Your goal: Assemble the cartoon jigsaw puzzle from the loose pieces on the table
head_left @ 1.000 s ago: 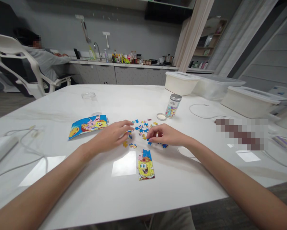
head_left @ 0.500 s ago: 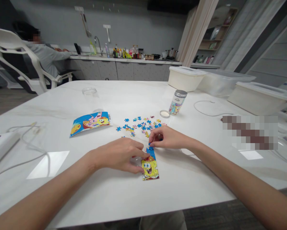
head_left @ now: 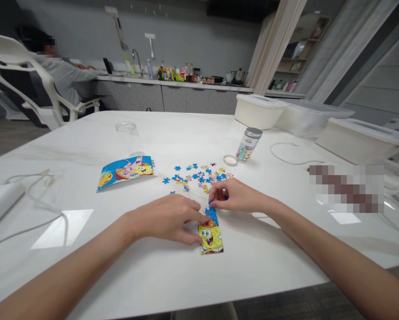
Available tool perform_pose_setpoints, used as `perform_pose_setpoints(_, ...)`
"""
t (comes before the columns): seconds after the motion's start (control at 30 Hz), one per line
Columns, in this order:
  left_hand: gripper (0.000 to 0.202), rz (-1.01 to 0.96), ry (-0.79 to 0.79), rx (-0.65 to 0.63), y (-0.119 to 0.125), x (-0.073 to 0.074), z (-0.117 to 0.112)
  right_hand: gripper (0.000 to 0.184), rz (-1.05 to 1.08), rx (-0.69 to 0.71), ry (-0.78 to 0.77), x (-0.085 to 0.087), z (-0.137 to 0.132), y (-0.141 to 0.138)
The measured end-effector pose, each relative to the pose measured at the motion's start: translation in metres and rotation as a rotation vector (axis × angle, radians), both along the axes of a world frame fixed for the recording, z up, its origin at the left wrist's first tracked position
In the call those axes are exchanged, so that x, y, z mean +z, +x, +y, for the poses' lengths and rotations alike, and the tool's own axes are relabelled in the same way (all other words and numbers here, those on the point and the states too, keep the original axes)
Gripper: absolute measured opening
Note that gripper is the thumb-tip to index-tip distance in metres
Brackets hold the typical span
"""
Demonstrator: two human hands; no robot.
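A joined strip of jigsaw puzzle (head_left: 212,239), yellow below and blue at its top end, lies flat on the white table. My left hand (head_left: 173,218) rests at its left side, thumb and forefinger apart, with the fingertips touching the strip. Pinched in my right hand (head_left: 231,194) is a small blue puzzle piece (head_left: 210,203), right at the strip's top edge; most of it is hidden by the fingers. Beyond my hands lie several loose puzzle pieces (head_left: 201,175), mostly blue. A curved picture sheet (head_left: 126,172) stands out to the left.
Past the pieces stand a printed can (head_left: 249,145) and a round lid (head_left: 230,160). A clear jar (head_left: 126,133) is at the back left. White bins (head_left: 257,112) line the back right. Cables (head_left: 49,204) lie at the left; a seated person (head_left: 61,75) is beyond.
The view has shifted slightly. Both hands keep nearly the same pose at the strip, and the right hand still pinches the blue piece at its top edge.
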State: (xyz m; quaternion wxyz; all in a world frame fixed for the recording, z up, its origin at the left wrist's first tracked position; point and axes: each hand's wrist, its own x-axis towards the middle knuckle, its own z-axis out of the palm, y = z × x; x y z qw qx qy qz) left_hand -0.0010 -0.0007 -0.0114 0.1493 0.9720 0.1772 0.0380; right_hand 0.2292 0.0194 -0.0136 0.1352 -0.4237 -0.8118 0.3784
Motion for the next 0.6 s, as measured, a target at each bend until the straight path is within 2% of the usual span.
perform_pose_setpoints(0.17,0.028,-0.002,0.009,0.007,0.0006,-0.0015,-0.0005,0.006,-0.043,0.028,0.116,-0.0023,0.0009,0.0022)
perform_pose_setpoints(0.6,0.027,-0.002,-0.011,0.048,0.003,0.0025,-0.0039,0.003,-0.072,0.075,0.136,-0.0028,0.0017,0.0024)
